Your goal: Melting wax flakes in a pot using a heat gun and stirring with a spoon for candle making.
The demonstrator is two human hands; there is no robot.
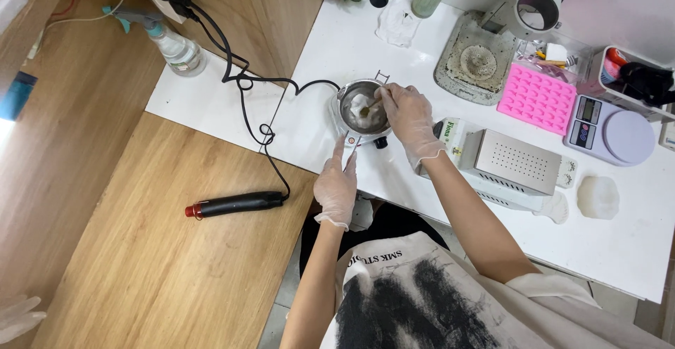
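A small metal melting pot (349,97) with white lumps inside stands on the white table (394,180), on a small hot plate. My right hand (410,115), in a thin clear glove, is over the pot's right rim and grips a thin wooden stick (373,105) that dips into the white mass. My left hand (337,186), gloved too, pinches the pot's handle (351,142) that points toward me.
A black heat tool (235,203) with cord lies on the wooden desk at left. A spray bottle (171,42) stands at the back left. Right of the pot are a metal box (517,161), pink silicone mould (538,99), digital scale (612,132) and a white wax lump (598,196).
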